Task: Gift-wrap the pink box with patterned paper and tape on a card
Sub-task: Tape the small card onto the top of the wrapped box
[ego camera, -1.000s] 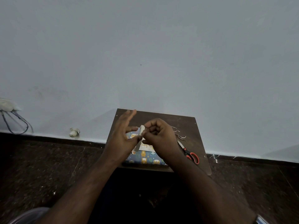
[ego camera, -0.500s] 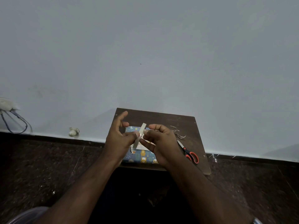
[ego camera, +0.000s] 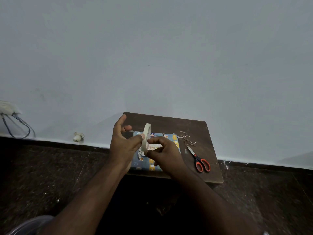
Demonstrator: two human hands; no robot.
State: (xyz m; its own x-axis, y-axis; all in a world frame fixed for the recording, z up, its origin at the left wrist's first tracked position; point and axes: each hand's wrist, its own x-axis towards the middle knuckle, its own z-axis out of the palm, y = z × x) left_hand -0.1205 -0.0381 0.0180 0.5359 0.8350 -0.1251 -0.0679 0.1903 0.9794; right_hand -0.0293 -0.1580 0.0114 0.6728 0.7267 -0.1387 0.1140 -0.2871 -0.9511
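Both hands (ego camera: 125, 146) (ego camera: 166, 154) hold tape roll (ego camera: 146, 139) above wrapped box (ego camera: 171, 141).

A small dark wooden board (ego camera: 169, 122) lies on the dark speckled floor (ego camera: 50, 175), its far edge against the pale wall. On it lies a box wrapped in blue patterned paper (ego camera: 144, 164), left of centre. Right of the box lie red-handled scissors (ego camera: 199, 161), with thin paper scraps (ego camera: 187, 139) just beyond them

Head view looks forward and down, near the board (ego camera: 199, 131)
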